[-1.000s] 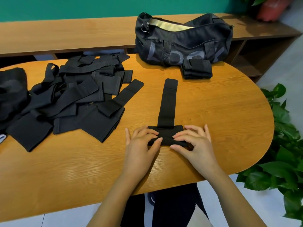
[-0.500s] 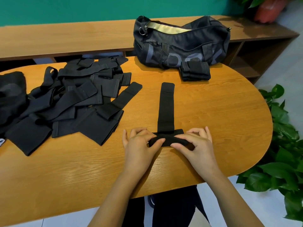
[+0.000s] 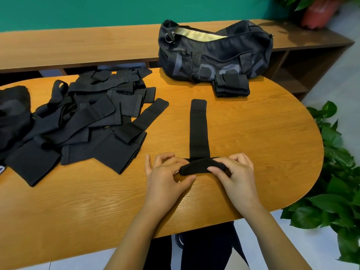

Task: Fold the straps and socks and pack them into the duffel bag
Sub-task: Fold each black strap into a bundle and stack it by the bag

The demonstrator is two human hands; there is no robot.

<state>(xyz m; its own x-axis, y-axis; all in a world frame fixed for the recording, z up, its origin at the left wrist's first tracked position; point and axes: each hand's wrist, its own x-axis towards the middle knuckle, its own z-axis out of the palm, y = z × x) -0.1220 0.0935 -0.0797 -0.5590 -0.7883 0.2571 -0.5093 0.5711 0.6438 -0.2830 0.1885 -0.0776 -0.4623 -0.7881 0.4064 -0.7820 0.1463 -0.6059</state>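
A black strap (image 3: 198, 129) lies lengthwise on the wooden table (image 3: 263, 145), its near end rolled into a thick fold. My left hand (image 3: 165, 176) and my right hand (image 3: 235, 174) both pinch that rolled end from either side, fingers curled round it. The black duffel bag (image 3: 214, 53) stands at the table's far edge, its zip open and a pale lining showing. A stack of folded straps (image 3: 231, 85) rests in front of the bag. A heap of loose black straps and socks (image 3: 83, 121) covers the left part of the table.
A dark bundle of fabric (image 3: 13, 112) lies at the far left. A low wooden shelf unit (image 3: 78, 45) runs behind the table against a green wall. Leafy green plants (image 3: 339, 172) stand on the floor at the right.
The near end of the strap has been rolled up further away from me, growing thicker, and both hands moved with it.
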